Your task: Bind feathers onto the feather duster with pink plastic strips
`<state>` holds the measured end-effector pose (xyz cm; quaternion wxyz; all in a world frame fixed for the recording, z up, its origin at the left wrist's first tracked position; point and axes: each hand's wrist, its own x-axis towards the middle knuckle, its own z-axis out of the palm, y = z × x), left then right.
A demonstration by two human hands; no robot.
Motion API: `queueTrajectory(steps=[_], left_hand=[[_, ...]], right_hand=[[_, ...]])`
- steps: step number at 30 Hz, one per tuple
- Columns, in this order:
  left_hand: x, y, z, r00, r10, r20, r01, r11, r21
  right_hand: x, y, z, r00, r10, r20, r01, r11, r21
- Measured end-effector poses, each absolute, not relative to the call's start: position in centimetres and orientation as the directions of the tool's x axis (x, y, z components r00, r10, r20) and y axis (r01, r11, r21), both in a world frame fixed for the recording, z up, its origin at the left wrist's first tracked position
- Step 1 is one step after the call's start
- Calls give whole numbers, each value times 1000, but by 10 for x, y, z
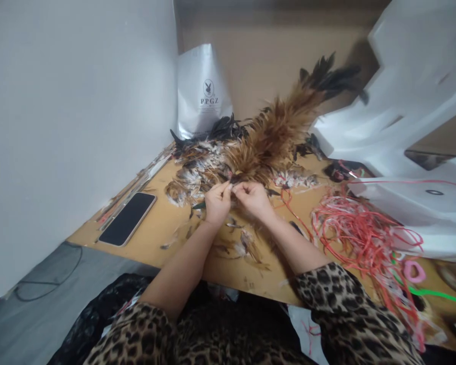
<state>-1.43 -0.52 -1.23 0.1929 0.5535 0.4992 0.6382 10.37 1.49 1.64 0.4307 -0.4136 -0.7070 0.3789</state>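
Note:
A long, bushy feather duster [277,132], brown with a dark tip, slants up and away to the right across the table. At its near end my left hand [218,203] is closed in a pinch round the base. Close beside it my right hand [254,199] is also closed, thumb and finger pressed together at the same end; what lies between them is too small to make out. Loose feathers [197,172], pale, brown and black, lie heaped to the left and behind. More small feathers [247,246] are scattered between my forearms.
A phone [127,219] lies at the table's left edge, beside a white wall. A white bag [204,94] stands behind the feathers. Tangled red plastic strips [359,230] cover the right side, near a pink ring [414,271] and a white plastic chair [414,121].

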Motion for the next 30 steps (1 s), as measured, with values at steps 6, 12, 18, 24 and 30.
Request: queueTrajectory(steps=[6, 12, 18, 24, 30], left_hand=[[-19, -3, -19, -190, 811, 553, 550, -379, 744], [-7, -13, -18, -32, 810, 586, 705, -397, 588], [1, -23, -9, 54, 805, 590, 636, -484, 601], [1, -21, -10, 222, 777, 589, 621, -578, 529], [-2, -17, -13, 209, 801, 561, 727, -511, 458]], right_hand=[[123, 11, 57, -526, 804, 278, 688, 594, -416], [134, 35, 108, -678, 717, 163, 733, 676, 72], [128, 60, 117, -699, 713, 50, 715, 697, 52], [118, 61, 112, -689, 725, -7, 724, 689, 31], [159, 91, 125, -558, 829, -47, 802, 524, -286]])
